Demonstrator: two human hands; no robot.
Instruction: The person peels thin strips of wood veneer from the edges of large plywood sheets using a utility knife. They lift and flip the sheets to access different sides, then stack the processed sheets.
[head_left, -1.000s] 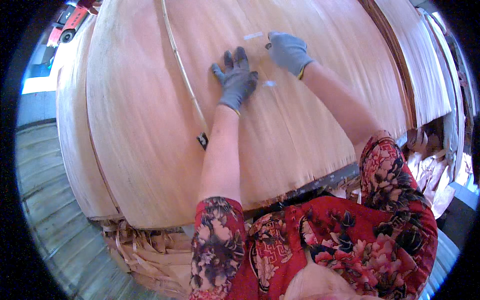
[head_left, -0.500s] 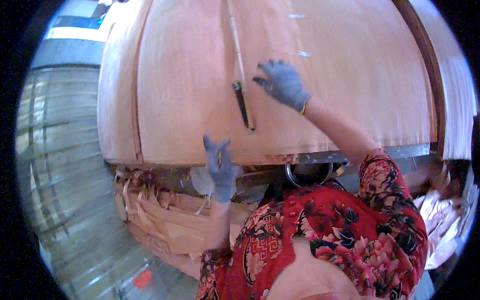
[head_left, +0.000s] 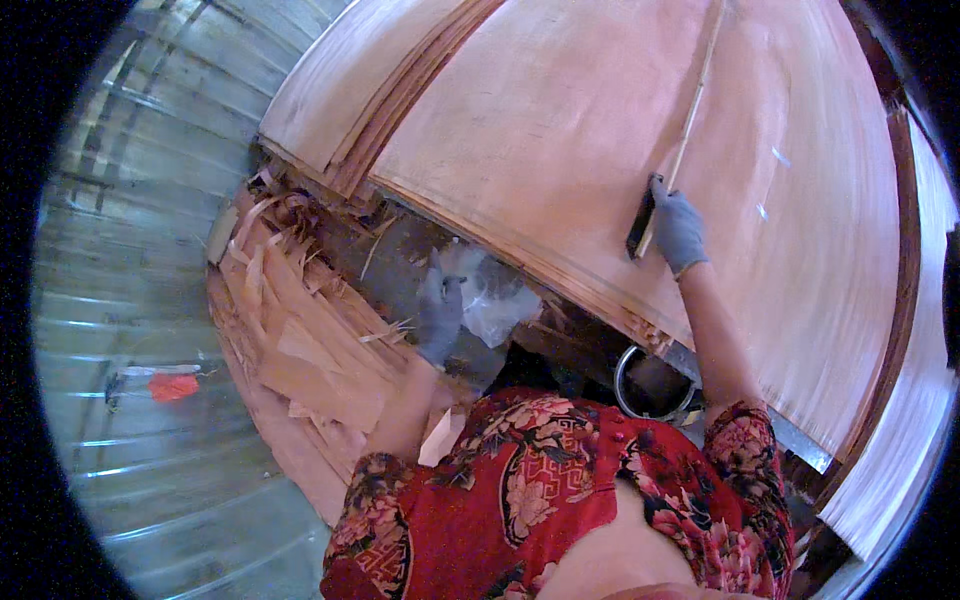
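My right hand (head_left: 680,230), in a grey glove, is closed on a black-handled tool (head_left: 642,222) lying on a wide sheet of pale wood veneer (head_left: 540,130). A long thin wooden stick (head_left: 700,88) runs alongside the handle and away toward the far edge; part of it passes under my fingers. My left hand (head_left: 440,310), also gloved, hovers apart from the sheet, left of my body. It is blurred, with its fingers looking loosely apart and nothing visible in them. Beside it is a crumpled clear plastic bag (head_left: 495,300).
Torn veneer strips (head_left: 320,370) are heaped at the left. A round metal rim (head_left: 622,385) shows below the stack's near edge. More veneer sheets (head_left: 880,480) lie at the far right. An orange-red scrap (head_left: 173,387) rests on the grey floor (head_left: 150,480).
My view has swung left, so the sheets appear tilted. My right hand has come down from above the sheet onto the black-handled tool. The left hand has moved off the near edge.
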